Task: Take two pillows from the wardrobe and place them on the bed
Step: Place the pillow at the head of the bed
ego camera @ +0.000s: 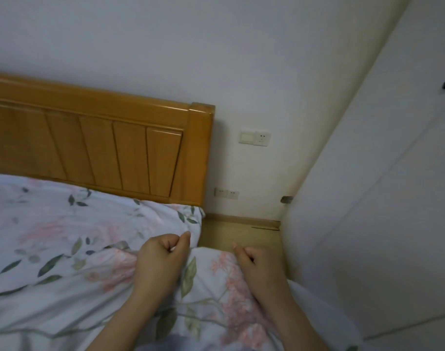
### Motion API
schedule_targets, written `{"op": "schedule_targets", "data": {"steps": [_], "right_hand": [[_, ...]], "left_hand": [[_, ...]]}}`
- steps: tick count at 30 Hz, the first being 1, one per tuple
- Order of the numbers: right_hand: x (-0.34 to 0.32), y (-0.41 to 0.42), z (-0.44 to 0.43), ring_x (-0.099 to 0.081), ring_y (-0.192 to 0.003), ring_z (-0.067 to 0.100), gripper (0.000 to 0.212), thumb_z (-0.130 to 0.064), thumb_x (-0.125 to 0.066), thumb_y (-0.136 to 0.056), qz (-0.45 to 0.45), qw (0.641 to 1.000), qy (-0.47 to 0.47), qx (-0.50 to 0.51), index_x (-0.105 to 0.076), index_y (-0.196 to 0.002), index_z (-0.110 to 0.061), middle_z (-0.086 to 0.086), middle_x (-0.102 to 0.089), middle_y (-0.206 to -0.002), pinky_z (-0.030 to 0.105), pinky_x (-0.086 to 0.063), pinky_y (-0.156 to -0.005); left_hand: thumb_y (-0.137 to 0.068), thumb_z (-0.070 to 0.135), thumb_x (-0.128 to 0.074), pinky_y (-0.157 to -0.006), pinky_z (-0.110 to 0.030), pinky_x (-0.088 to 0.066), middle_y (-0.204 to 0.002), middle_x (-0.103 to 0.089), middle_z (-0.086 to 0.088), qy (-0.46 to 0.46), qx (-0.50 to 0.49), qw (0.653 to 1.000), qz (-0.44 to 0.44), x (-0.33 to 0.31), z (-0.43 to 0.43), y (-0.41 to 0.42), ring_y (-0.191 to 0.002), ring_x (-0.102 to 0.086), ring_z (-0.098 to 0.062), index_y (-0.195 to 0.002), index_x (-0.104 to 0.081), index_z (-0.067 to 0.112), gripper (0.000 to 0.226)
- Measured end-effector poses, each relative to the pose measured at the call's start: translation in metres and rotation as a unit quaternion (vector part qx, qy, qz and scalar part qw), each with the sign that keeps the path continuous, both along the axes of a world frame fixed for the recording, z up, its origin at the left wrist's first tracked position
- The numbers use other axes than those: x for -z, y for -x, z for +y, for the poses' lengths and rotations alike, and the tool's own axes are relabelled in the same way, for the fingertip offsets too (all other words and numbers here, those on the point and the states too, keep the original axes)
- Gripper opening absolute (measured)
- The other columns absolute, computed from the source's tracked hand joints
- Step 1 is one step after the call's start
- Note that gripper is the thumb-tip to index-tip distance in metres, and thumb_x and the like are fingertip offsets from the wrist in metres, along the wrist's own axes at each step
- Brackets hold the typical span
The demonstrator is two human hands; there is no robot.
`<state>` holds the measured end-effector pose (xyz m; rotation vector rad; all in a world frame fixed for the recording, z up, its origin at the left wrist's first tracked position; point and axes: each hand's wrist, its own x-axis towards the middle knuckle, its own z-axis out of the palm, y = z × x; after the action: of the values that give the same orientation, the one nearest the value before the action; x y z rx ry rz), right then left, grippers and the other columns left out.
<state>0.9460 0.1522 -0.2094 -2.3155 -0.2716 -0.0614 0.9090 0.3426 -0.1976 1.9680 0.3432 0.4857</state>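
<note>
My left hand (163, 262) and right hand (259, 267), apart, curl on the top edge of the floral pillow (208, 287) (pinching cloth, I think) to set it down on the corner of the bed (51, 224) by the headboard (102, 148).

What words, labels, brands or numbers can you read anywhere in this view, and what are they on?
No readable text anywhere in this view.
On the switch and socket plate: no legible marking; too small and blurred.
On the lower socket plate: likewise nothing readable.
On the floral bedding and the headboard: pattern and wood only, no lettering.
</note>
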Motion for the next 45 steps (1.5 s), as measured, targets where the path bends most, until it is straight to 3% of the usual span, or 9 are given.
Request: {"op": "schedule_targets", "data": {"steps": [5,8,11,14,19,22,25,30,45], "right_hand": [[0.005,-0.039,0.05,-0.036,-0.04,0.007,0.057,-0.052,-0.048,-0.089,0.027,0.997,0.009,-0.068,-0.036,-0.043,-0.021,-0.004,-0.037,-0.04,0.033,-0.033,-0.049],[0.01,-0.068,0.071,-0.037,-0.039,0.008,0.059,-0.054,-0.048,-0.088,0.036,0.994,0.012,-0.101,-0.035,-0.041,-0.021,-0.003,-0.038,-0.04,0.031,-0.03,-0.048],[0.016,-0.104,0.086,-0.037,-0.04,0.007,0.059,-0.058,-0.046,-0.087,0.057,0.988,0.011,-0.141,-0.038,-0.042,-0.021,-0.002,-0.039,-0.041,0.03,-0.03,-0.047],[0.02,-0.142,0.098,-0.04,-0.043,0.007,0.057,-0.06,-0.044,-0.086,0.073,0.982,0.016,-0.171,-0.042,-0.046,-0.02,0.0,-0.045,-0.046,0.029,-0.033,-0.049],[0.017,-0.21,0.122,-0.038,-0.038,0.007,0.06,-0.053,-0.047,-0.089,0.071,0.968,0.023,-0.238,-0.038,-0.04,-0.021,-0.005,-0.04,-0.037,0.025,-0.027,-0.044],[0.017,-0.235,0.137,-0.032,-0.039,0.008,0.058,-0.05,-0.048,-0.091,0.06,0.957,0.019,-0.283,-0.035,-0.042,-0.022,-0.005,-0.034,-0.039,0.031,-0.028,-0.048],[0.02,-0.251,0.157,-0.029,-0.04,0.007,0.057,-0.048,-0.049,-0.092,0.067,0.946,0.013,-0.317,-0.034,-0.042,-0.024,-0.006,-0.032,-0.04,0.032,-0.027,-0.048],[0.028,-0.27,0.196,-0.026,-0.037,0.008,0.059,-0.044,-0.05,-0.092,0.072,0.937,0.027,-0.34,-0.03,-0.04,-0.023,-0.006,-0.027,-0.037,0.029,-0.022,-0.047],[0.076,-0.311,0.31,-0.025,-0.037,0.009,0.058,-0.043,-0.048,-0.093,0.152,0.926,0.078,-0.336,-0.033,-0.041,-0.022,-0.004,-0.028,-0.038,0.028,-0.017,-0.045]], "left_hand": [[-0.086,0.029,-0.058,-0.044,-0.024,-0.031,-0.039,-0.025,0.003,0.01,-0.073,0.997,0.016,0.007,0.043,-0.012,-0.038,-0.026,-0.008,-0.044,-0.026,0.017,0.054],[-0.086,0.03,-0.057,-0.045,-0.028,-0.036,-0.038,-0.027,0.002,0.031,-0.109,0.993,0.028,0.011,0.057,-0.026,-0.037,-0.029,-0.01,-0.043,-0.027,0.017,0.055],[-0.087,0.03,-0.057,-0.041,-0.02,-0.034,-0.037,-0.027,0.002,0.044,-0.151,0.987,0.026,0.018,0.065,-0.047,-0.036,-0.029,-0.01,-0.044,-0.026,0.018,0.054],[-0.087,0.031,-0.056,-0.046,-0.027,-0.038,-0.035,-0.028,0.002,0.033,-0.18,0.982,0.038,0.022,0.071,-0.074,-0.035,-0.03,-0.008,-0.043,-0.026,0.016,0.055],[-0.086,0.03,-0.057,-0.045,-0.024,-0.033,-0.036,-0.025,0.002,-0.01,-0.242,0.968,0.062,0.026,0.085,-0.124,-0.036,-0.029,-0.01,-0.044,-0.025,0.017,0.056],[-0.086,0.032,-0.057,-0.045,-0.028,-0.03,-0.038,-0.022,0.003,-0.027,-0.267,0.96,0.08,0.031,0.096,-0.138,-0.036,-0.025,-0.008,-0.045,-0.023,0.016,0.055],[-0.086,0.034,-0.056,-0.041,-0.023,-0.025,-0.035,-0.023,0.003,-0.049,-0.29,0.949,0.114,0.036,0.11,-0.147,-0.033,-0.027,-0.01,-0.044,-0.024,0.017,0.056],[-0.086,0.038,-0.055,-0.04,-0.024,-0.021,-0.034,-0.03,0.001,-0.069,-0.32,0.93,0.165,0.045,0.142,-0.159,-0.035,-0.037,-0.011,-0.044,-0.025,0.017,0.057],[-0.09,0.036,-0.054,-0.043,-0.028,-0.024,-0.04,-0.033,0.0,-0.07,-0.315,0.916,0.237,0.103,0.26,-0.212,-0.038,-0.038,-0.016,-0.044,-0.031,0.017,0.054]]}}
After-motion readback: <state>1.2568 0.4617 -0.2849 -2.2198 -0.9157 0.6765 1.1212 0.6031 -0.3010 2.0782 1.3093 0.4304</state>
